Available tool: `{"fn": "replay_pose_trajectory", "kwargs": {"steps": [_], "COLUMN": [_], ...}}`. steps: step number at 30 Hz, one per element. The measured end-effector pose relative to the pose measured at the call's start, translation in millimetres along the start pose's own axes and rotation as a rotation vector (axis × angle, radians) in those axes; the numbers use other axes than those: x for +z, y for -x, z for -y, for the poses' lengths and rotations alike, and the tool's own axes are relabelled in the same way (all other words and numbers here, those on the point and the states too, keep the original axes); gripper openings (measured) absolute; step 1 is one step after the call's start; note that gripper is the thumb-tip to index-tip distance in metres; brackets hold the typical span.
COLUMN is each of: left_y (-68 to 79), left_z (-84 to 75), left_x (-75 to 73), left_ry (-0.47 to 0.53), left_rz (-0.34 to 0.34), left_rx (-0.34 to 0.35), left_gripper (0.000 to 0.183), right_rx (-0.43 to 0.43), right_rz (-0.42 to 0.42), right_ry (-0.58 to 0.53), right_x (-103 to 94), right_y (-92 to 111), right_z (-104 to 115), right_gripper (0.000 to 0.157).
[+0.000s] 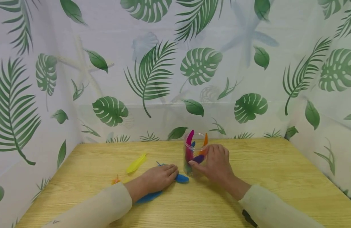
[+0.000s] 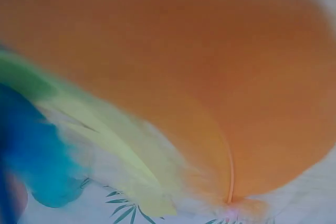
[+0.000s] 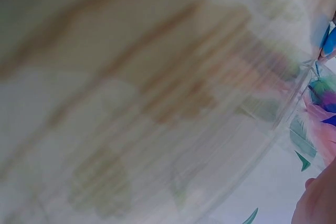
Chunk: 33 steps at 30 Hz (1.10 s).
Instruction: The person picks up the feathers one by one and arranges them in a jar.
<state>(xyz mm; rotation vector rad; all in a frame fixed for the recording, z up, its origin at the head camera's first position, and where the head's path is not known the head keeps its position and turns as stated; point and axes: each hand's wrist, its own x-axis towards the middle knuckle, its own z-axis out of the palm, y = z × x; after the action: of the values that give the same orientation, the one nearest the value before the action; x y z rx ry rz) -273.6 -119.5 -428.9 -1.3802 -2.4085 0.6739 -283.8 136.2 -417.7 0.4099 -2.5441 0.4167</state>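
Note:
My left hand (image 1: 158,178) lies low over the table, its curved fingers holding a blue feather (image 1: 182,178) whose tip sticks out past the fingertips. The thumb is hidden beneath. Under that wrist lies a second blue feather (image 1: 148,198). My right hand (image 1: 219,163) grips a clear plastic cup (image 1: 187,169) from the right, thumb across its front. Inside the upright cup stand a magenta feather (image 1: 190,139), an orange feather (image 1: 205,139) and a purple feather (image 1: 198,159), among others. The right wrist view shows part of the right hand (image 3: 317,198) close to the colourful feathers.
A yellow feather (image 1: 136,163) lies on the wooden table (image 1: 92,164) beyond the left forearm. An orange feather (image 2: 231,103) fills much of the left wrist view, beside a pale yellow-green feather (image 2: 121,145). A leaf-printed cloth (image 1: 164,79) walls the table's back and sides.

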Motion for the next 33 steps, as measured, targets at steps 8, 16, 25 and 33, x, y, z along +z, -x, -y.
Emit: {"fn": "replay_pose_trajectory", "kwargs": {"steps": [8, 16, 25, 33], "left_y": [3.3, 5.7, 8.8, 8.3], "left_z": [0.8, 2.9, 11.5, 21.7], "left_x": [-5.3, -12.2, -21.9, -40.1], "left_ry": [0.109, 0.515, 0.906, 1.157], "left_rz": [-0.019, -0.188, -0.386, -0.459], "left_rx": [-0.048, -0.263, -0.472, -0.657], "left_gripper": [0.034, 0.022, 0.019, 0.036], "right_rx": [-0.002, -0.002, -0.006, -0.017], "right_rz": [-0.003, -0.006, 0.004, -0.005], "right_ry": [0.004, 0.001, -0.026, -0.020], "right_x": [-1.7, -2.2, -1.3, -0.5], "right_y": [0, 0, 0, 0], "right_z": [1, 1, 1, -1], "right_gripper": [0.079, 0.079, 0.076, 0.075]}}
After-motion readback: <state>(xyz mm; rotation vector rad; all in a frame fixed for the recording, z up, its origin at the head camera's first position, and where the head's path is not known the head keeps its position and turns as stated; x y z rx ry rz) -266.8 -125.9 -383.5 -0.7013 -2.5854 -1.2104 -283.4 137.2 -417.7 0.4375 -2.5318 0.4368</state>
